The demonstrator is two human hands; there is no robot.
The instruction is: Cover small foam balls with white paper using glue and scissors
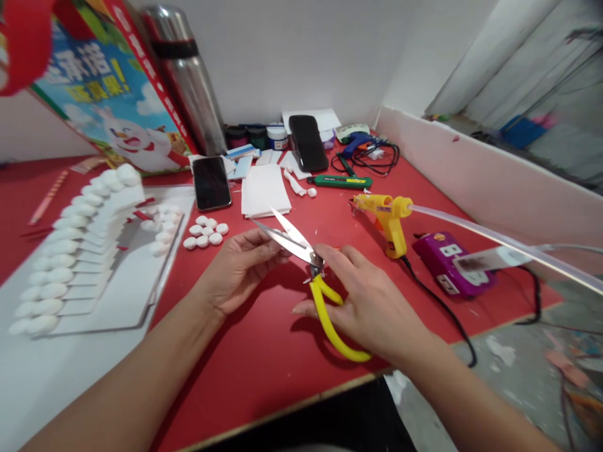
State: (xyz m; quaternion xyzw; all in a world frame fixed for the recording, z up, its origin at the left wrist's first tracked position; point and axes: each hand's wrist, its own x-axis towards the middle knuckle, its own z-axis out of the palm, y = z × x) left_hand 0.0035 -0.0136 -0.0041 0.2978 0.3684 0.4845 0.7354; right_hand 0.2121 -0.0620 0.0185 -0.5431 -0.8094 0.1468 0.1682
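Yellow-handled scissors (328, 323) are in my right hand (372, 292), their blades partly open and pointing away to the left. My left hand (242, 263) is closed in a pinch beside the blades; whatever lies between its fingertips is hidden. Just beyond it, several small white round pieces (205, 232) lie in a cluster on the red tabletop (264, 364). A stack of white cards (266, 190) sits past the blade tips. To the left stands a white curved stepped model (97, 257) edged with white oval pieces.
At right are a yellow glue gun (389, 216) with a long clear stick and a purple power strip (447, 263). Behind lie a green utility knife (342, 182), a phone (211, 182) and a black case-like object (308, 143). A steel flask (188, 81) stands by a colourful box (117, 94).
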